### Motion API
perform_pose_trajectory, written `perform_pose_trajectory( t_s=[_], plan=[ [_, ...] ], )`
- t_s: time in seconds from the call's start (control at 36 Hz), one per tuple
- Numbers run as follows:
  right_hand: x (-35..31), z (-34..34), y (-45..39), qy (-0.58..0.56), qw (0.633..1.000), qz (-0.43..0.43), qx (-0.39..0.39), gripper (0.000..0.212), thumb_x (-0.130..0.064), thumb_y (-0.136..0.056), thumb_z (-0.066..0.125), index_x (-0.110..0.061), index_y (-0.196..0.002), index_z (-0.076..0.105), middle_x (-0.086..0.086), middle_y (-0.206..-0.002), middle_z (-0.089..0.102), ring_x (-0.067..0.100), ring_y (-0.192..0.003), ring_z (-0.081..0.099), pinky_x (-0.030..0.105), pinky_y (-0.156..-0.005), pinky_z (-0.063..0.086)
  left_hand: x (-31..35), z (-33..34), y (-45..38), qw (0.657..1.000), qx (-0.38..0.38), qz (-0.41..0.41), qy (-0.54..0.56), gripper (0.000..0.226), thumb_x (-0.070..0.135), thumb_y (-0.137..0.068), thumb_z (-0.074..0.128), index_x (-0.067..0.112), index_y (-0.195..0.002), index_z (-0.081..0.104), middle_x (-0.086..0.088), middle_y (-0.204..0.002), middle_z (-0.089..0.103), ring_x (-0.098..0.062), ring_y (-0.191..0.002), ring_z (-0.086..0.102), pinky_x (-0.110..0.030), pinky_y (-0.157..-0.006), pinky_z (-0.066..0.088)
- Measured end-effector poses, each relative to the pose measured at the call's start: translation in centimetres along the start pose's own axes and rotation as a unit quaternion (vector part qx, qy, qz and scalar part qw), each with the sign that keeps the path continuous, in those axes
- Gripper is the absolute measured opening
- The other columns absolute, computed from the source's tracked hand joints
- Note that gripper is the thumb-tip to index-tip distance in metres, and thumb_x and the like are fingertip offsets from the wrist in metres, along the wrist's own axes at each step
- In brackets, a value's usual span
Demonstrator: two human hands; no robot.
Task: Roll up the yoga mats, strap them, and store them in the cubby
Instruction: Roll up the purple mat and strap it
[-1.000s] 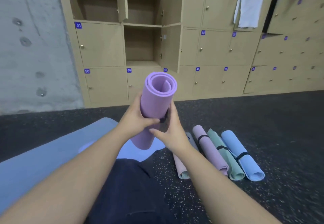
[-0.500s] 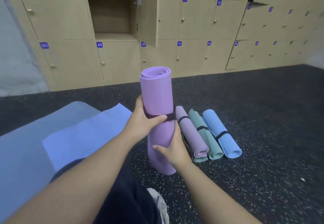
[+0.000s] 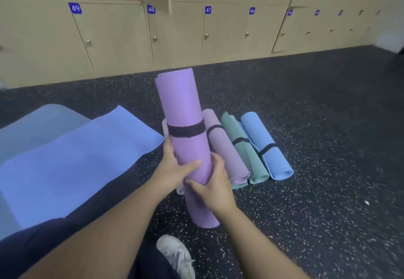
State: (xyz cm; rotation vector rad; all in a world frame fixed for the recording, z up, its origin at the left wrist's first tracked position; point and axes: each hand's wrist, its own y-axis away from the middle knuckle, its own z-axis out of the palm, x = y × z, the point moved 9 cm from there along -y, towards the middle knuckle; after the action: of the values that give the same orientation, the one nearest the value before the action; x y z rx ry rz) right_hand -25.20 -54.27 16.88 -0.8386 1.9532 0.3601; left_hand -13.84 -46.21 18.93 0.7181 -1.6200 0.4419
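Above the floor (image 3: 306, 125), both hands (image 3: 175, 169) grip the strapped purple mat (image 3: 183, 104).

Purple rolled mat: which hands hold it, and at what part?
Both: left hand and right hand grip the purple rolled mat at its lower half, below the black strap.

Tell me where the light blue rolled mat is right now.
Head view, right of centre: the light blue rolled mat lies strapped on the floor, rightmost of the row, beside the green rolled mat.
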Motion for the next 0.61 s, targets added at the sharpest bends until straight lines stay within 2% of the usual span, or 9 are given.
perform_pose_trajectory(
  t_s=[0.08, 0.17, 0.22, 0.31, 0.39, 0.5, 0.61],
  plan=[
    [1.4, 0.5, -0.4, -0.007, 1.0, -0.001, -0.008, 0.103, -0.049, -0.068, 0.079, -0.018, -0.149, 0.023, -0.011, -0.147, 0.035, 0.006, -0.134, 0.038, 0.029, -0.109, 0.035, -0.8, 0.0, -1.6, 1.0, 0.026, -0.011, -0.009, 0.097, 0.017, -0.08, 0.076, 0.031, -0.15, 0.011, 0.006, -0.138, 0.049, -0.013, -0.12, 0.053, -0.03, -0.099, 0.044],
    [2.8, 1.1, -0.7, 0.015, 1.0, 0.001, -0.025, 0.11, -0.033, -0.07, 0.084, -0.025, -0.151, 0.01, -0.015, -0.151, 0.02, -0.002, -0.138, 0.022, 0.02, -0.113, 0.022, -1.4, 0.4, -3.2, 0.999, 0.038, -0.024, 0.001, 0.096, 0.025, -0.077, 0.077, 0.037, -0.148, 0.013, 0.005, -0.14, 0.048, -0.015, -0.123, 0.052, -0.043, -0.105, 0.043],
    [4.2, 1.4, -0.6, 0.046, 0.998, 0.009, -0.03, 0.115, -0.031, -0.068, 0.085, -0.026, -0.151, 0.005, -0.012, -0.153, 0.019, 0.001, -0.14, 0.02, 0.021, -0.114, 0.021, -1.4, 0.6, -4.2, 0.998, 0.048, -0.028, 0.012, 0.097, 0.035, -0.073, 0.077, 0.042, -0.146, 0.014, 0.005, -0.141, 0.048, -0.016, -0.123, 0.052, -0.046, -0.104, 0.044],
    [6.8, 1.1, -0.2, 0.082, 0.996, 0.035, -0.005, 0.114, -0.034, -0.066, 0.085, -0.02, -0.153, 0.013, -0.012, -0.149, 0.024, 0.008, -0.138, 0.026, 0.024, -0.112, 0.027, -1.3, 0.5, -5.8, 0.996, 0.073, -0.035, 0.039, 0.099, 0.048, -0.065, 0.073, 0.048, -0.145, 0.014, 0.009, -0.141, 0.046, -0.014, -0.121, 0.053, -0.047, -0.101, 0.047],
    [8.8, -0.1, -0.3, 0.096, 0.992, 0.067, 0.042, 0.099, -0.036, -0.066, 0.082, -0.021, -0.146, 0.027, -0.011, -0.141, 0.039, 0.013, -0.128, 0.042, 0.031, -0.103, 0.04, -1.6, 1.8, -7.0, 0.998, 0.031, -0.043, 0.04, 0.103, 0.055, -0.063, 0.074, 0.055, -0.144, 0.011, 0.012, -0.144, 0.044, -0.011, -0.126, 0.05, -0.046, -0.104, 0.044],
    [11.1, -2.1, -2.0, 0.13, 0.981, 0.118, 0.084, 0.089, -0.044, -0.065, 0.078, -0.018, -0.139, 0.035, -0.001, -0.13, 0.051, 0.021, -0.114, 0.053, 0.043, -0.09, 0.049, -2.6, 5.0, -7.3, 0.996, -0.055, -0.062, -0.03, 0.093, 0.04, -0.087, 0.067, 0.046, -0.15, -0.002, 0.005, -0.157, 0.025, -0.014, -0.142, 0.029, -0.038, -0.115, 0.028],
    [12.2, -4.7, -4.7, 0.146, 0.972, 0.146, 0.112, 0.088, -0.043, -0.068, 0.076, -0.022, -0.141, 0.033, -0.005, -0.132, 0.05, 0.019, -0.115, 0.054, 0.041, -0.088, 0.049, -4.4, 6.6, -7.3, 0.989, -0.074, -0.091, -0.091, 0.085, 0.04, -0.093, 0.06, 0.044, -0.151, -0.003, 0.002, -0.16, 0.018, -0.023, -0.144, 0.026, -0.041, -0.116, 0.026]
  ],
)
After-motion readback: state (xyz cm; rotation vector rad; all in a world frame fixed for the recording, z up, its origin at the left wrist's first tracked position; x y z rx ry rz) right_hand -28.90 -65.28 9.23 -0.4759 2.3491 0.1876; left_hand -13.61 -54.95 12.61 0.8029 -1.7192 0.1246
